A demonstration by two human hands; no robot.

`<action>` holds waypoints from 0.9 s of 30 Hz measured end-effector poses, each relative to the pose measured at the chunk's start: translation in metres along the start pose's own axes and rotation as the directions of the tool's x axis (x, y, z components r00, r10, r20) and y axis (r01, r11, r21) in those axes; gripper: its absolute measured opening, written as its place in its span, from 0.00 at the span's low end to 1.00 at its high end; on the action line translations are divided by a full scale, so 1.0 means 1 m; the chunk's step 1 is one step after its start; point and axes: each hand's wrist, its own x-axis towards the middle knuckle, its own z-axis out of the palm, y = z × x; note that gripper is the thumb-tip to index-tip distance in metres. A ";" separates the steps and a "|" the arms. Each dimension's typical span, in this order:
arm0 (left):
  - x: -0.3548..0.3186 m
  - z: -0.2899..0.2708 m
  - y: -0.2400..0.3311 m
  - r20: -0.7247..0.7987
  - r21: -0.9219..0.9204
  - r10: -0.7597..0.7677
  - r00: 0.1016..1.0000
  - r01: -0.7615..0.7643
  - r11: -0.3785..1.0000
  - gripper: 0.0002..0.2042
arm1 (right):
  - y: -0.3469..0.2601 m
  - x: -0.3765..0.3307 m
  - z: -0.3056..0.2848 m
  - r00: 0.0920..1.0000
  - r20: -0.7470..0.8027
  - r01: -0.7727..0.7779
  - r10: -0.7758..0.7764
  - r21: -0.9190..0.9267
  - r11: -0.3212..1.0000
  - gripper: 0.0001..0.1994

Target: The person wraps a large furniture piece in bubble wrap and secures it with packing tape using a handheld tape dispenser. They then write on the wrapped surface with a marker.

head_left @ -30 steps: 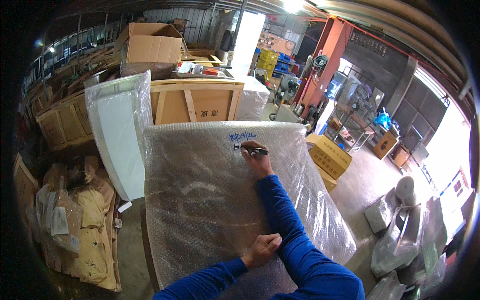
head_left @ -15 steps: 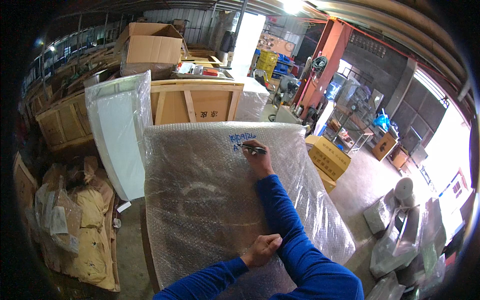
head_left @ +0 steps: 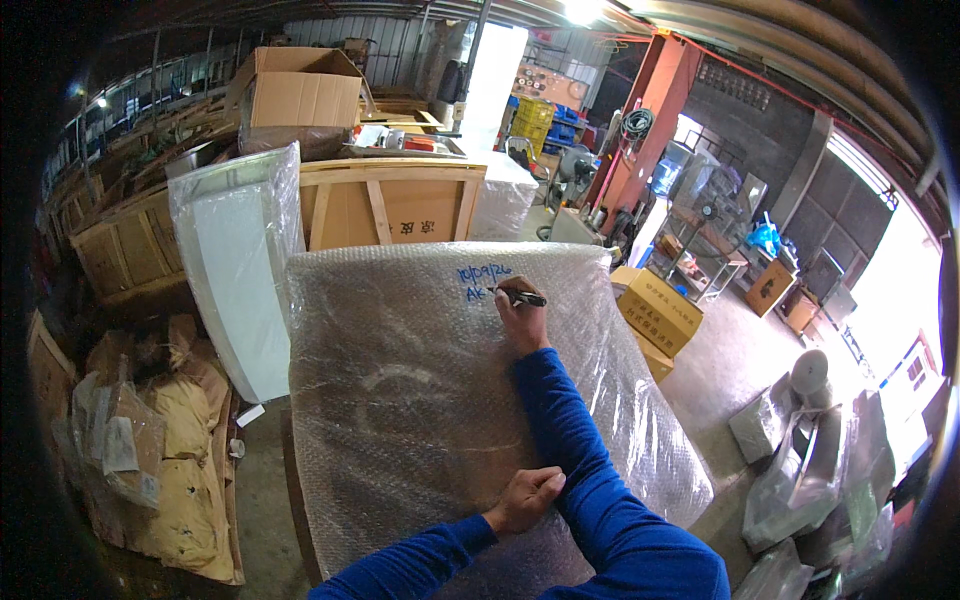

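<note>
A large flat panel under bubble wrap (head_left: 400, 440) slopes away in front of me. Between the fingers of my right hand (head_left: 524, 322) is a dark marker pen (head_left: 524, 296), its tip at the wrap near the panel's top edge. Blue handwriting (head_left: 482, 278) in two lines lies just left of the tip. My left hand (head_left: 526, 500) is closed in a loose fist beside my right forearm, lower on the panel. Whatever its curled fingers may hold is hidden.
Left of the panel leans a plastic-wrapped white panel (head_left: 240, 290). Behind stands a wooden crate (head_left: 345, 215); an open cardboard box (head_left: 305, 98) sits farther back. Cardboard cartons (head_left: 655, 315) are at the right, wrapped bundles (head_left: 815, 470) at lower right, yellowish sacks (head_left: 185, 500) at lower left.
My right hand with the marker pen has shifted slightly to the right, and another blue stroke shows in the second line. The left hand has stayed in place.
</note>
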 end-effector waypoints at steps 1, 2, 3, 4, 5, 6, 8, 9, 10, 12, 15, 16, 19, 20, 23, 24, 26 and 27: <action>-0.001 -0.002 0.000 -0.007 0.008 -0.003 1.000 0.003 1.000 0.18 | -0.010 0.001 0.004 0.999 0.004 -0.048 0.048 0.012 0.999 0.05; -0.002 -0.004 0.000 -0.013 0.015 -0.007 1.000 0.007 1.000 0.18 | -0.019 0.002 0.008 0.995 0.009 -0.096 0.096 0.023 0.995 0.05; -0.003 -0.005 0.000 -0.011 0.019 -0.011 1.000 0.011 1.000 0.18 | -0.018 0.002 0.006 0.994 0.038 -0.104 0.104 0.019 0.994 0.05; -0.003 -0.004 -0.001 -0.013 0.013 -0.010 1.000 0.010 1.000 0.18 | -0.018 0.001 0.002 0.992 0.067 -0.112 0.111 0.015 0.994 0.05; -0.003 -0.004 -0.003 -0.016 0.008 -0.010 1.000 0.010 1.000 0.18 | -0.018 0.000 -0.001 0.988 0.096 -0.120 0.118 0.012 0.993 0.05; -0.001 -0.002 -0.004 -0.016 -0.003 -0.006 1.000 0.006 1.000 0.18 | -0.016 0.001 -0.003 0.999 0.028 -0.031 0.031 -0.002 1.000 0.05; 0.000 -0.001 -0.003 -0.008 0.013 0.009 1.000 -0.009 1.000 0.18 | -0.012 0.002 -0.002 0.998 -0.010 -0.058 0.058 -0.065 0.996 0.05; -0.001 -0.002 -0.003 -0.006 0.022 0.015 1.000 -0.015 1.000 0.18 | -0.012 0.002 0.000 0.997 -0.029 -0.074 0.072 -0.093 0.993 0.05; -0.002 -0.002 -0.003 -0.008 0.024 0.012 1.000 -0.012 1.000 0.18 | -0.010 0.001 0.001 0.997 -0.011 -0.075 0.074 -0.098 0.992 0.05; -0.002 -0.002 -0.005 -0.012 0.030 0.008 1.000 -0.008 1.000 0.18 | -0.009 0.001 0.002 0.997 0.025 -0.073 0.076 -0.106 0.992 0.05; -0.001 -0.005 0.002 -0.005 0.061 -0.009 1.000 0.009 0.998 0.18 | -0.009 -0.001 0.000 0.994 -0.063 -0.099 0.090 -0.164 0.981 0.06; -0.001 -0.005 0.001 -0.006 0.057 0.004 1.000 -0.003 0.998 0.18 | -0.007 -0.001 0.000 0.994 -0.073 -0.095 0.085 -0.132 0.987 0.06; 0.000 -0.003 0.000 -0.010 0.039 0.029 1.000 -0.029 0.999 0.18 | -0.003 0.002 0.001 0.994 -0.087 -0.082 0.072 -0.117 0.990 0.06; 0.000 -0.002 0.002 -0.012 0.032 0.026 1.000 -0.025 0.999 0.18 | -0.001 0.003 0.000 0.994 -0.082 -0.083 0.071 -0.163 0.983 0.06; -0.001 -0.003 -0.003 -0.003 0.026 0.006 1.000 -0.006 1.000 0.18 | -0.002 0.003 0.000 0.986 -0.116 -0.138 0.123 -0.132 0.982 0.06; -0.001 -0.002 -0.004 0.004 0.019 0.003 1.000 -0.003 1.000 0.18 | -0.005 0.004 -0.001 0.990 -0.105 -0.106 0.092 -0.140 0.984 0.06; -0.001 -0.002 -0.003 -0.005 0.020 -0.020 1.000 0.020 1.000 0.18 | -0.009 0.003 -0.003 0.991 -0.055 -0.127 0.118 -0.190 0.974 0.06; -0.001 -0.004 -0.002 -0.010 0.029 -0.030 0.999 0.031 0.999 0.18 | -0.009 0.002 -0.005 0.991 -0.064 -0.128 0.118 -0.183 0.975 0.06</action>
